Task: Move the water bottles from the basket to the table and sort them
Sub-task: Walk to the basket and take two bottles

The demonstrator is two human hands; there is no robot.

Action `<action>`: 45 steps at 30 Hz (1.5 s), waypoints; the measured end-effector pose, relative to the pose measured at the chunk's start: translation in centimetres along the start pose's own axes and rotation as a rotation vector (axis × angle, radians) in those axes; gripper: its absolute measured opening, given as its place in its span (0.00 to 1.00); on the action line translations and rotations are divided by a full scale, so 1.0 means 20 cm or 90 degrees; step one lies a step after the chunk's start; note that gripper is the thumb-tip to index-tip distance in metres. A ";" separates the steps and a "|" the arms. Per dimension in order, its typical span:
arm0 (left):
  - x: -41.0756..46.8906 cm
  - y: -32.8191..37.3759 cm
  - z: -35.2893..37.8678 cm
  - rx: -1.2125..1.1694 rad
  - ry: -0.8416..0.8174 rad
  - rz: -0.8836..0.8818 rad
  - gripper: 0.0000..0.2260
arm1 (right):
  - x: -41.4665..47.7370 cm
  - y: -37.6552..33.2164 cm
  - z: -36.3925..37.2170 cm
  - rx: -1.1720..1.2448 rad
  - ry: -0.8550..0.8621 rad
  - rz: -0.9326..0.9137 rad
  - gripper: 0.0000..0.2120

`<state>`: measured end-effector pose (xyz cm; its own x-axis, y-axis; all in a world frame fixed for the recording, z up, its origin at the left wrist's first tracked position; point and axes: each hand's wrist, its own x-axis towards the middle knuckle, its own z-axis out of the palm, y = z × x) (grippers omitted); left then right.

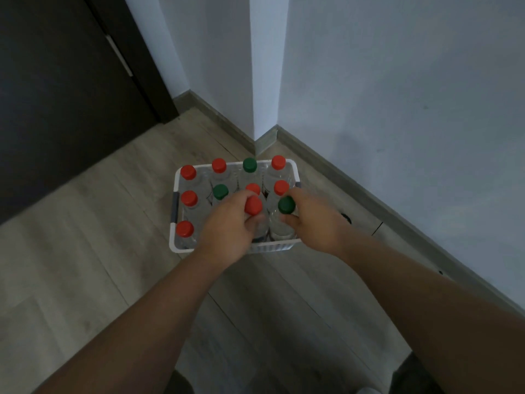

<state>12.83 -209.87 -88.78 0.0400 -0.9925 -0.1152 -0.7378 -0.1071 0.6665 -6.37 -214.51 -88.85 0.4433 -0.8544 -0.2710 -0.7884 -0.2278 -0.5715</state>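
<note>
Wooden floor [85,251]: left grip [227,223] curls round red-capped bottle [253,205], right grip [315,220] round green-capped bottle [286,205]

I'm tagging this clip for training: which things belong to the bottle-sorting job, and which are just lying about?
In the job: white basket; red-capped bottle in the left hand; green-capped bottle in the right hand; the other bottles.
Just lying about: dark door; skirting board; wooden floor.

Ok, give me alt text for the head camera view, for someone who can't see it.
The left hand grips a clear plastic red-capped bottle and the right hand a clear green-capped bottle, both in a white plastic basket on a wooden floor. Nine more bottles stand in it, mostly red-capped.
</note>
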 end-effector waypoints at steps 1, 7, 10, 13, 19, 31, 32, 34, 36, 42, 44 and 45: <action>0.00 0.01 -0.02 -0.017 0.003 0.003 0.07 | -0.01 -0.01 -0.01 0.021 0.011 -0.005 0.09; 0.00 0.04 -0.11 -0.162 0.058 0.043 0.05 | -0.04 -0.12 -0.09 0.189 0.080 -0.006 0.09; 0.00 0.05 -0.13 -0.208 0.084 0.065 0.04 | -0.04 -0.16 -0.12 0.261 0.109 0.005 0.14; -0.01 0.07 -0.15 -0.244 0.125 0.074 0.09 | -0.06 -0.19 -0.15 0.298 0.150 -0.011 0.15; -0.04 0.14 -0.16 -0.243 0.203 0.088 0.11 | -0.07 -0.20 -0.20 0.269 0.202 -0.054 0.13; -0.08 0.14 -0.16 -0.223 0.215 0.106 0.10 | -0.09 -0.18 -0.20 0.252 0.158 -0.091 0.16; -0.07 0.13 -0.16 -0.217 0.210 0.107 0.11 | -0.09 -0.18 -0.20 0.257 0.154 -0.099 0.17; -0.07 0.11 -0.15 -0.214 0.182 0.115 0.13 | -0.10 -0.16 -0.21 0.281 0.115 -0.113 0.19; -0.06 0.08 -0.15 -0.227 0.139 0.120 0.18 | -0.09 -0.14 -0.20 0.313 0.029 -0.104 0.25; -0.07 -0.01 -0.09 -0.373 -0.082 0.107 0.29 | -0.06 -0.05 -0.14 0.388 -0.035 -0.097 0.40; -0.07 -0.05 -0.06 -0.392 -0.122 0.073 0.32 | -0.07 -0.02 -0.11 0.383 -0.078 -0.108 0.38; -0.07 -0.06 -0.05 -0.390 -0.136 0.061 0.32 | -0.07 -0.01 -0.09 0.383 -0.099 -0.107 0.38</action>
<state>14.32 -208.43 -88.79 -0.1882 -0.9727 -0.1357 -0.2118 -0.0947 0.9727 -7.64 -214.06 -87.05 0.6322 -0.7416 -0.2242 -0.3458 -0.0112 -0.9382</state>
